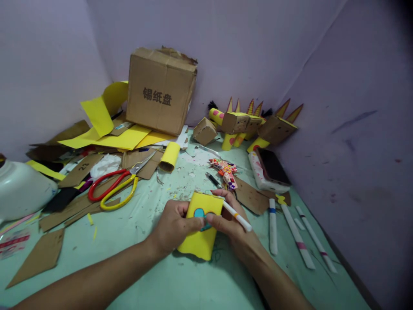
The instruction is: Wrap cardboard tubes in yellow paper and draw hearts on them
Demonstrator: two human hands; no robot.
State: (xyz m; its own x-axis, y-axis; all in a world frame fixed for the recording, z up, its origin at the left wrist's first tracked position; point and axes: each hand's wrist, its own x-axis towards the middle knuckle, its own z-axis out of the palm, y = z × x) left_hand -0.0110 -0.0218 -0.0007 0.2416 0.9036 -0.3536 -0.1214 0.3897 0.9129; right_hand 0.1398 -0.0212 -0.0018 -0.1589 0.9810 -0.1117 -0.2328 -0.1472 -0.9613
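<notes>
Between my two hands is a yellow paper-covered cardboard piece (196, 246), with a teal shape outlined in dark on its face. My left hand (171, 226) is closed on its left side, thumb pressed on the front by the teal patch. On the opposite edge my right hand (232, 224) grips it, thumb also on the drawing and partly covering it. A white marker (238, 216) with an orange band is tucked between the fingers of my right hand. Beyond the piece lie a black pen (213, 180) and a floral-patterned item (226, 172).
Red-and-yellow scissors (121, 185) lie left among cardboard scraps and yellow paper (129, 137). A yellow tube (170, 156) and cardboard box (161, 92) are behind. Yellow horned cardboard animals (237, 122), a phone (273, 165) on a white box, and several markers (297, 237) occupy the right.
</notes>
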